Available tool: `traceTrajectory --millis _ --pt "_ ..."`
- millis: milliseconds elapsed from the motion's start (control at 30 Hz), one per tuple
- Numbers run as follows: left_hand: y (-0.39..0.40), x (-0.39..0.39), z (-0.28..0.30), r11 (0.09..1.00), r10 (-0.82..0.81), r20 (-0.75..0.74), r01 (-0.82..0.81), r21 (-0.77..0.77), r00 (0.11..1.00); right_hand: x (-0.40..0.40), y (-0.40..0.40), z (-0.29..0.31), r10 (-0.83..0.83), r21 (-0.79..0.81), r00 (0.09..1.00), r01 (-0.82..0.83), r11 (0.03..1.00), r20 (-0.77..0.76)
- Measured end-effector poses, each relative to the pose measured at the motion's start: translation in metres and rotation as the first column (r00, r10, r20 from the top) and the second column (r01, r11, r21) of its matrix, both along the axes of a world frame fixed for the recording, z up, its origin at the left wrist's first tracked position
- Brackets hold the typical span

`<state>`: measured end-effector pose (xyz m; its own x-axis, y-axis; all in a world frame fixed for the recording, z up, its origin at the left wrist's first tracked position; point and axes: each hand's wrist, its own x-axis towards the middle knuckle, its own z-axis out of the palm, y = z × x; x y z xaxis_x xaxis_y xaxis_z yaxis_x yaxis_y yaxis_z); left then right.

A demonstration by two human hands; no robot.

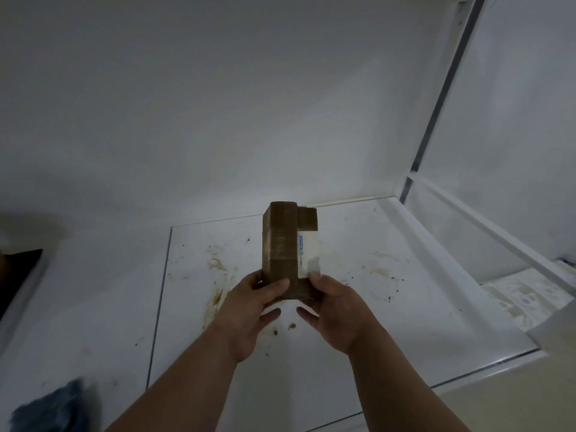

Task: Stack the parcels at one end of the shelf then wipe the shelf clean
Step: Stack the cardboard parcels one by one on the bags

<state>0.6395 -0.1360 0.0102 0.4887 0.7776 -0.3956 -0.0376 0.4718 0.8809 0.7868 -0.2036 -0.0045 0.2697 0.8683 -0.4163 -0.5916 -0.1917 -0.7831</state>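
Gripping the near end of a brown taped parcel [282,244], left hand [249,310] and right hand [333,310] hold it upright above the stained white shelf [389,291].

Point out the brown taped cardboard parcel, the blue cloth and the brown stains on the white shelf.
Brown taped cardboard parcel [282,244]: head view, taped front face.
Blue cloth [54,410]: head view, middle of the crumpled fabric.
Brown stains [216,296]: head view, streak on shelf, left of hands.

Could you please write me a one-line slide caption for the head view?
Both hands, left and right, hold a brown parcel above a stained white shelf.
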Motion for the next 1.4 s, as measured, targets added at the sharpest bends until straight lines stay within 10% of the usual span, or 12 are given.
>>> traceTrajectory --millis 867,1400 --pt "0.026 -0.166 0.008 0.912 0.205 -0.113 -0.148 0.382 0.972 -0.158 0.055 0.014 0.134 0.162 0.949 -0.186 0.969 0.287" --pt "0.038 -0.221 0.008 0.965 0.262 0.027 -0.262 -0.023 0.965 -0.198 0.060 0.008 -0.024 0.093 1.000 0.022 0.995 0.015"
